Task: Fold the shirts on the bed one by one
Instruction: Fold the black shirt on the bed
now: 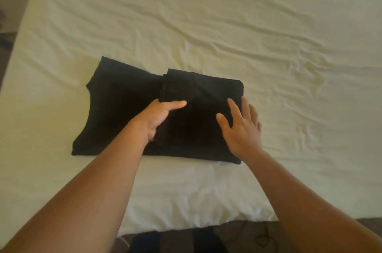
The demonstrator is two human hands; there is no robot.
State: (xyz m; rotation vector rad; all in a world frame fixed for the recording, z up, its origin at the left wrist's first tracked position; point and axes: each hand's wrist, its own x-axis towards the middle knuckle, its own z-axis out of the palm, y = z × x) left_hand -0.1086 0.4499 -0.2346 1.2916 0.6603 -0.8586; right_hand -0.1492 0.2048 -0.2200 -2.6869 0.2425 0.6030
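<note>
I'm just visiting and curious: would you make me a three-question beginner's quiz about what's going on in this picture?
1. True or false: the black shirt is already partly folded.
2. Which hand lies flat with straight fingers on the shirt? A) left hand B) right hand
3. Fill in: the shirt lies on a pale, wrinkled ____.

Key
1. True: its right part is doubled over in layers, while the left part is still single.
2. B: the left hand instead grips the edge of the folded layer, thumb on top.
3. Bed sheet.
</note>
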